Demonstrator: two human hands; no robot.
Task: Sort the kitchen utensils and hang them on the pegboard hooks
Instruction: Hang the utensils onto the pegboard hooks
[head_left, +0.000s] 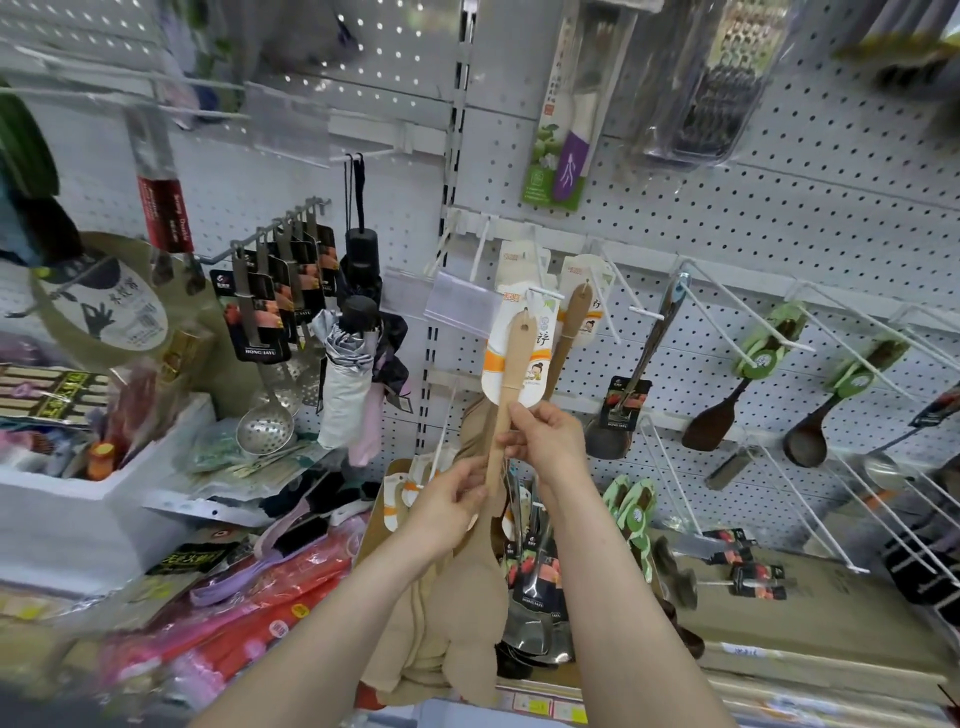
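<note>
Both hands hold a pale wooden spatula (511, 358) upright in front of the white pegboard (779, 208). My right hand (545, 436) pinches its handle just under the white and orange label card. Lower on the handle, my left hand (452, 499) grips it above the broad blade. The hole at the handle's top sits close to the tip of a white hook (545, 293). Another wooden spatula (571, 322) with the same card hangs on the hook just to the right.
Steel skimmers (270, 332) and folded umbrellas (353, 374) hang to the left. Dark wooden spoons (727, 415) hang on long white hooks at the right. More spatulas and carded utensils (535, 587) lie heaped on the shelf below my hands. A white foam box (130, 493) stands at the left.
</note>
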